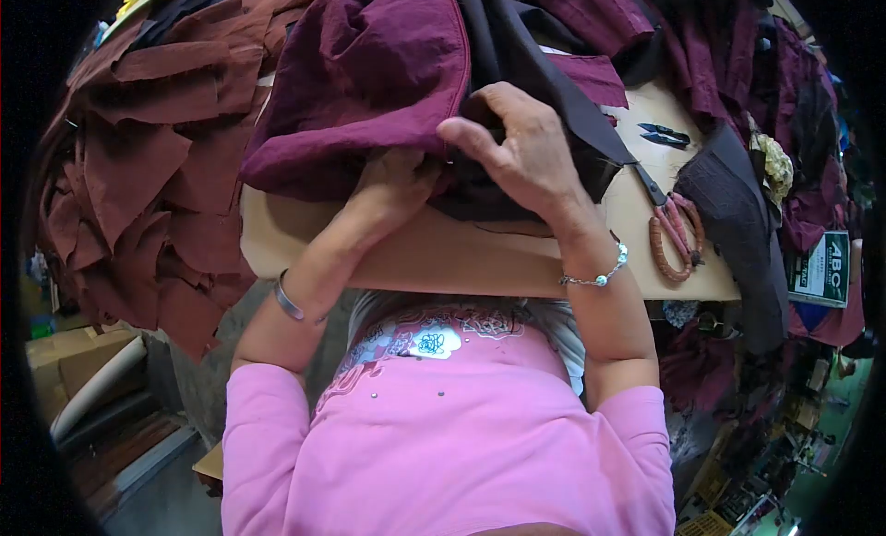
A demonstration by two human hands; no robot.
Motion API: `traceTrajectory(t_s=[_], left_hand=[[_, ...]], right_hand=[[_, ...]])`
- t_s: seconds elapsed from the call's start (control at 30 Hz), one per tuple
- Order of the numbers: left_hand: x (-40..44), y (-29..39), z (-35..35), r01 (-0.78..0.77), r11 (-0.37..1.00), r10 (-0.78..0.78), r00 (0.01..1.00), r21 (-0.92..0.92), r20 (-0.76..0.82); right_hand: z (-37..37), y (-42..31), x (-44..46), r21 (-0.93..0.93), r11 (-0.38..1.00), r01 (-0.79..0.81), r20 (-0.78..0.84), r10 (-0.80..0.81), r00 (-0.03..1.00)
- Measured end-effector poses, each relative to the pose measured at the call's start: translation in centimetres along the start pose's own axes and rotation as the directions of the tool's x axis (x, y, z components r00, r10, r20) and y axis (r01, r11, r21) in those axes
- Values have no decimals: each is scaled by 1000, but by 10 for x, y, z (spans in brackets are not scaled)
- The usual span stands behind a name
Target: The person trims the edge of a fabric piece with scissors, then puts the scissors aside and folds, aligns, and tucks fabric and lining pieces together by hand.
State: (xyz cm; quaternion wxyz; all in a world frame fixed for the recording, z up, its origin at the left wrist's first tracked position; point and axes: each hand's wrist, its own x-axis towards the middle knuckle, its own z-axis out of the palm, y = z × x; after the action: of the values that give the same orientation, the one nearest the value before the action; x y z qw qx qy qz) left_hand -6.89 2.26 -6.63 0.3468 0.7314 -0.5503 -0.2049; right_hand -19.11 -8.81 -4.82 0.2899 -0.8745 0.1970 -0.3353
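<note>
Fingers of my left hand (pixel 399 181) are out of sight under a wrinkled maroon cloth piece (pixel 369 84), so whether they pinch it or lie loose, I can't make out. My right hand (pixel 528 144) is unclosed: the thumb stands apart from the arched index finger, dark cloth showing through the gap, and its other fingertips are hidden from view. The thumb's tip is just beside the maroon piece's seam.

That maroon piece fills the upper centre, its far end cut off by the top of the frame. It looks thin, creased and puffed up, with a raised, curving seam down its right side. To its right, a matte charcoal cloth (pixel 572 107) runs partly behind my right hand, its full shape concealed.

Both forearms reach up from the lower part of the frame, elbows bent, hands drawn close together above a smooth tan tabletop (pixel 415 264).

Right of centre lie long scissors with pink and brown wrapped handles (pixel 681 245), the blade tips unclear against the charcoal cloth; small black snips (pixel 664 136) are above them. Layered brown fabric pieces with rough edges (pixel 166 158) crowd the upper left.
</note>
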Motion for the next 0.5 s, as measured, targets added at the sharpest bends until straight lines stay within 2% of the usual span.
traceTrajectory(t_s=[0.03, 0.07, 0.13, 0.17, 0.23, 0.27, 0.33, 0.37, 0.47, 0.5], left_hand=[[0, 0, 1, 13, 1000, -13, 1000, 20, 18], [1, -1, 3, 26, 999, -27, 999, 41, 37], [2, -1, 6, -24, 999, 25, 999, -31, 20], [3, -2, 8, -51, 997, 51, 999, -66, 9], [2, -7, 11, -39, 999, 39, 999, -13, 0], [2, -9, 13, -32, 999, 32, 999, 12, -4], [0, -15, 16, -126, 992, 126, 988, 3, -91], [-1, -17, 18, -173, 985, 172, 976, 1, -135], [0, -22, 21, -72, 986, 96, 982, 147, -162], [4, -5, 7, 97, 995, -97, 995, 13, 20]], right_hand=[[5, 0, 0, 14, 1000, -24, 11, 24, 1000], [8, -1, -2, -76, 996, 54, 8, -53, 999], [10, -1, -5, -49, 997, 62, 75, -59, 995], [8, -2, -5, 21, 1000, 20, 86, -22, 996], [2, -7, -5, 158, 985, -67, 117, 49, 992], [1, -8, -5, 192, 980, -53, 114, 31, 993], [0, -11, -6, 259, 966, -24, 105, -3, 994], [4, -7, -7, 124, 983, 132, 55, -140, 989], [-3, -7, -6, -50, 999, 0, 205, 10, 979], [-10, -2, -5, -91, 995, -46, 217, 65, 974]])
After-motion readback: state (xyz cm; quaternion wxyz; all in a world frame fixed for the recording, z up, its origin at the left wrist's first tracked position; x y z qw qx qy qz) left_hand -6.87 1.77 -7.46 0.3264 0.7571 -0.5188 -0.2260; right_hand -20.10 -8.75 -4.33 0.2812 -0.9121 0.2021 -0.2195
